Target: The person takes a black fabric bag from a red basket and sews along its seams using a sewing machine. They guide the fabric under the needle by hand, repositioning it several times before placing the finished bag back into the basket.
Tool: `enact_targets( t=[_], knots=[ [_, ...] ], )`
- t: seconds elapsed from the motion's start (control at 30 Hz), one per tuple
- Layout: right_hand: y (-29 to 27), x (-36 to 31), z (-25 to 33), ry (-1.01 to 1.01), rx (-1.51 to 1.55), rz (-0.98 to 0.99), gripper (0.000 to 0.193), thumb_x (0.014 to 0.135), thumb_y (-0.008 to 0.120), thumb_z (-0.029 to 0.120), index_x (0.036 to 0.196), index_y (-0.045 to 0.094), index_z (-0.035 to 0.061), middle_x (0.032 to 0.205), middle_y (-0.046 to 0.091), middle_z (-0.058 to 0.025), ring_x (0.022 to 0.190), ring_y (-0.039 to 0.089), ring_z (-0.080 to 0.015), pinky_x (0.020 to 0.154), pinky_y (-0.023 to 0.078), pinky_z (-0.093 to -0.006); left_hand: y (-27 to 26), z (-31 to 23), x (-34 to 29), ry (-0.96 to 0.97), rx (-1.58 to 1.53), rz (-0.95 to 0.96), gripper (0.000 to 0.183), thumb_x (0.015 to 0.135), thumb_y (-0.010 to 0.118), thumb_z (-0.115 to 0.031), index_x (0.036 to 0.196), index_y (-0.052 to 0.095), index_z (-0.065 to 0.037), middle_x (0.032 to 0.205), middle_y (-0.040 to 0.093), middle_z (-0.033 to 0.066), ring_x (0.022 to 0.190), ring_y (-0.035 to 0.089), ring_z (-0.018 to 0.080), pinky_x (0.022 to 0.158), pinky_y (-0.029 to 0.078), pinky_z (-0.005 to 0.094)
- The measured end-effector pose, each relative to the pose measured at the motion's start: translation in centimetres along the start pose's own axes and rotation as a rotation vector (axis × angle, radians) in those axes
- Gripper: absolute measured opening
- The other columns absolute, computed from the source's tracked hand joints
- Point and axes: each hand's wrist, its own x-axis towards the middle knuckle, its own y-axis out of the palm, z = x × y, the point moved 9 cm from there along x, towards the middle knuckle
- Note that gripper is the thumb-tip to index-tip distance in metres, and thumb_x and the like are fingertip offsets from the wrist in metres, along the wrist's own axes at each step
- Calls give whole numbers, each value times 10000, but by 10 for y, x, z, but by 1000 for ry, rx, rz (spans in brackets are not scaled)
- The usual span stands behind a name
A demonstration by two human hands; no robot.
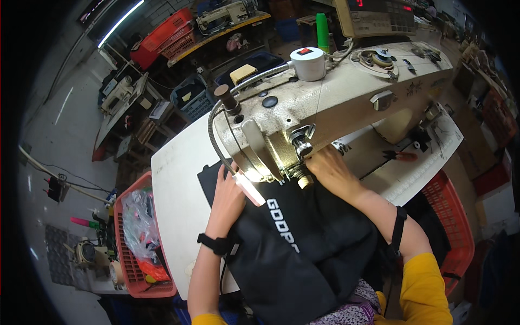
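Observation:
A black cloth piece (319,238) with white lettering drapes from the bed of a sewing machine (330,92) down toward my lap. My left hand (228,192) lies on it left of the needle area, fingers stretched out and partly behind the small lamp (250,189). Under the machine's arm, right of the needle area, my right hand (331,170) is closed with its fingers curled. Its fingertips are hidden behind the tension knob and machine head, so what they grip is not visible. The needle is hard to make out.
The white table (181,162) carries scissors with orange handles (403,156) at the right. A red basket with plastic bags (122,254) stands left; another red basket (460,238) stands right. A green thread cone (322,32) and control box (376,21) are behind the machine.

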Motion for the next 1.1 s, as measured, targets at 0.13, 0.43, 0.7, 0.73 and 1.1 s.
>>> enact_targets(
  t=[0.13, 0.43, 0.7, 0.73, 1.1],
  knots=[
    [-10, 4, -41, 239, 135, -34, 289, 866, 596, 131, 1111, 749, 150, 1080, 658, -136, 1084, 633, -313, 938, 500, -448, 8, 21, 28, -219, -310, 30, 419, 839, 602, -87, 1255, 639, -54, 1313, 615, 156, 1306, 501, 347, 1156, 323, 506],
    [-29, -39, 72, -198, 594, 118, 379, 885, 656, 170, 1230, 650, 13, 1309, 608, -150, 1228, 564, -284, 1041, 456, -438, 8, -2, 3, -439, -416, 124, 519, 711, 663, -45, 1227, 625, -5, 1446, 446, 267, 1341, 424, 430, 1129, 349, 460],
    [-1, -85, 54, -265, 561, 296, 620, 959, 618, 257, 1499, 400, 43, 1591, 327, -152, 1473, 296, -357, 1204, 292, -477, -47, 55, -34, -453, 20, 107, 531, 694, 532, 110, 1132, 739, -108, 1512, 452, 211, 1383, 421, 416, 1121, 369, 454],
    [-13, -92, 57, -424, 402, 288, 624, 964, 610, 229, 1504, 382, 16, 1596, 311, -159, 1474, 287, -365, 1211, 288, -473, -43, 56, -36, -456, 24, 107, 531, 694, 532, 110, 1132, 739, -108, 1512, 452, 211, 1383, 421, 416, 1121, 369, 454],
    [-90, -61, 75, -333, -33, 408, 325, 808, 596, 113, 1056, 677, -82, 1097, 690, -224, 1124, 626, -303, 1011, 470, -408, -25, -20, -54, -566, -644, 167, 559, 794, 518, 52, 1346, 524, -32, 1236, 533, 260, 897, 620, 373, 826, 493, 428]
  ],
)
